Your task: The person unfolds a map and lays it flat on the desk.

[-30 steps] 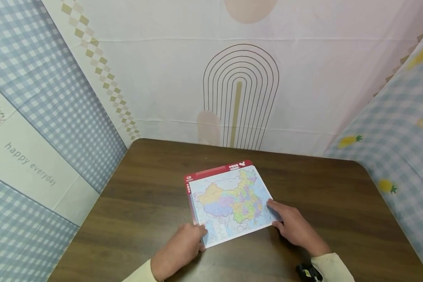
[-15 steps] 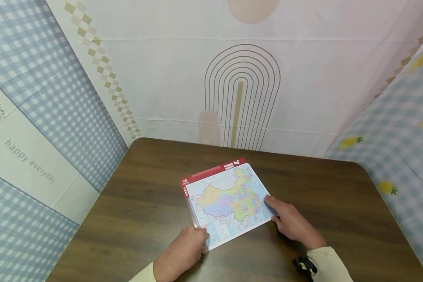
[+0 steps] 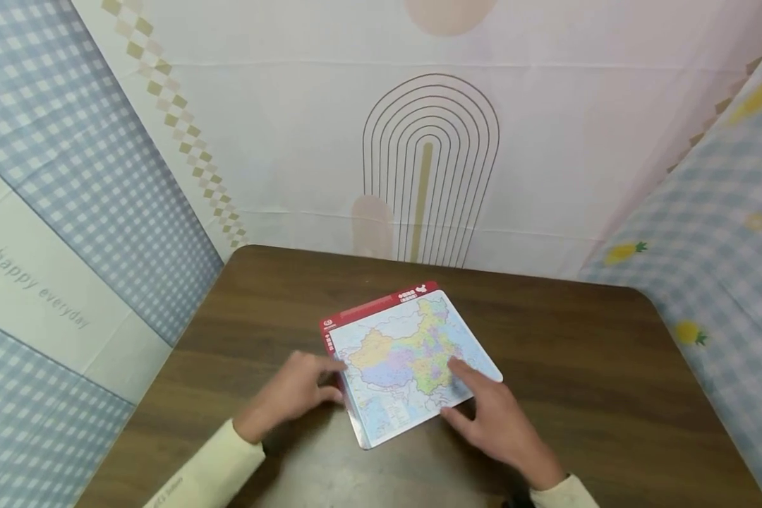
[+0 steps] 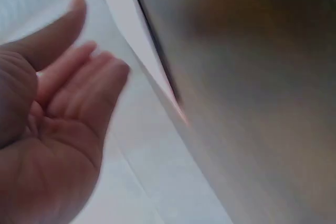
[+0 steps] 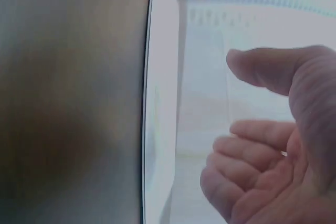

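Observation:
A flat map board point(image 3: 387, 367) with a red top border and a coloured map of China lies slightly turned on the table. By its left edge is my left hand point(image 3: 295, 391), thumb and fingers apart, with the index fingertip overlapping the edge in the head view. My right hand point(image 3: 492, 416) hovers over the lower right part of the map, its thumb near the front edge. In the left wrist view the left palm point(image 4: 58, 145) shows nothing in it. Likewise the right fingers point(image 5: 247, 156) are loosely bent, with a gap to the thumb, in the right wrist view.
The brown wooden table point(image 3: 584, 367) has rounded far corners. Behind it hangs a pale cloth point(image 3: 292, 141) with an arch pattern. Blue checked cloths hang at the left point(image 3: 101, 176) and right point(image 3: 705, 268) sides.
Both hands have let go of the board's near corners. The left hand has moved up along the left edge, and the right hand inward over the map. The board has shifted slightly left.

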Demonstrator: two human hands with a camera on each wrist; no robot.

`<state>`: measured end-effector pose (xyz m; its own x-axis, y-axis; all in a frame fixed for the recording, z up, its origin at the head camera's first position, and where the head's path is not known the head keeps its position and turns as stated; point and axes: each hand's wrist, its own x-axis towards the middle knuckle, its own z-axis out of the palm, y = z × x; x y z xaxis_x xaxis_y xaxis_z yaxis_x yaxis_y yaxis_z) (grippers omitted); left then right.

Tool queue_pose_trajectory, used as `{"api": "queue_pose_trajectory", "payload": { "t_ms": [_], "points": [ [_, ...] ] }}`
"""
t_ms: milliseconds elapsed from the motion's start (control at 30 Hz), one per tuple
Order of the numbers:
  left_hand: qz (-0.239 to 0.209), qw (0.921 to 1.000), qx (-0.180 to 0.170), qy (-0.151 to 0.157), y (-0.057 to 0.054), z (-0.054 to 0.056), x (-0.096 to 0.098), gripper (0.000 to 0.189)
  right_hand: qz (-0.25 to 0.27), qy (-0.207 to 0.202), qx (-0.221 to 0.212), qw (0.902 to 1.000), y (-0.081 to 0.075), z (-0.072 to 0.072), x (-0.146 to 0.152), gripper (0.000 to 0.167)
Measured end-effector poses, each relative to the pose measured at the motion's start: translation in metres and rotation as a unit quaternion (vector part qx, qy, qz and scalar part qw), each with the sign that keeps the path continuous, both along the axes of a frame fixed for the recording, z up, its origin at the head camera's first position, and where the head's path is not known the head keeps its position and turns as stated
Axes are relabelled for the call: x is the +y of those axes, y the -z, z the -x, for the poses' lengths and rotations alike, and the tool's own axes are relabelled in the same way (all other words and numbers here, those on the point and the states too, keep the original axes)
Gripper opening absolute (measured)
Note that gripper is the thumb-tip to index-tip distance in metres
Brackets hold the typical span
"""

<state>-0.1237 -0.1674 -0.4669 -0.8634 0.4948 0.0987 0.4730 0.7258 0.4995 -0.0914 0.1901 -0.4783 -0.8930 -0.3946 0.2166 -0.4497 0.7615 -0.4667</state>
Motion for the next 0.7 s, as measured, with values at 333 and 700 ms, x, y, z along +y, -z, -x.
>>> {"api": "queue_pose_trajectory", "payload": {
  "t_ms": [333, 700],
  "points": [
    [0.035, 0.9955, -0.083, -0.027, 0.003, 0.093, -0.055, 0.056, 0.048, -0.008, -0.051, 0.9975, 0.01, -0.038, -0.087, 0.066],
    [0.053, 0.9921, -0.112, 0.021, 0.014, 0.131, -0.057, 0.048, 0.03, -0.012, -0.071, 0.997, 0.021, -0.048, -0.13, 0.057]
  ]
}}
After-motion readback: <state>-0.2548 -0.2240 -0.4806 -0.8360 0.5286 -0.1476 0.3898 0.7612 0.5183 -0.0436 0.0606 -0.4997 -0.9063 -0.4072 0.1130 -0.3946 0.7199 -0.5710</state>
